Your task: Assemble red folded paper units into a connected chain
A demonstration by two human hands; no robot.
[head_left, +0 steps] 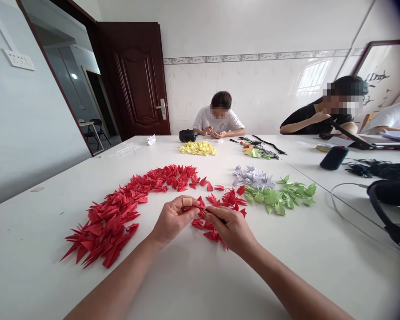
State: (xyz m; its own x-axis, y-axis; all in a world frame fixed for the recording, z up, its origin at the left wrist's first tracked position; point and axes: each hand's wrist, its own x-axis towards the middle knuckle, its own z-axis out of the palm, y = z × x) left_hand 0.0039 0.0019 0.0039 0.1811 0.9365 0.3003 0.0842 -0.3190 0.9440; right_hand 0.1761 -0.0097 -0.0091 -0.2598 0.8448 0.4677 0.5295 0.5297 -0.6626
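Note:
A broad arc of folded red paper cranes (pixel 110 226) covers the white table (pixel 36 231) in front of me and curves round to my hands. My left hand (pixel 175 218) and my right hand (pixel 228 229) meet above the arc's end, their fingertips pinching a red paper crane (pixel 200 208). A thin dark item (pixel 217 218) shows between my fingers, too small to identify. Loose red cranes lie under and beside both hands. Green paper cranes (pixel 280 195) lie to the right of my right hand, with lilac ones (pixel 253 178) behind them.
Yellow paper cranes (pixel 197 148) and a black pouch (pixel 188 135) lie farther up the table. A person (pixel 218 120) across the table works with both hands. Another person (pixel 316 115) sits at the right, near a black phone (pixel 334 158), tangled black strands (pixel 370 169) and papers.

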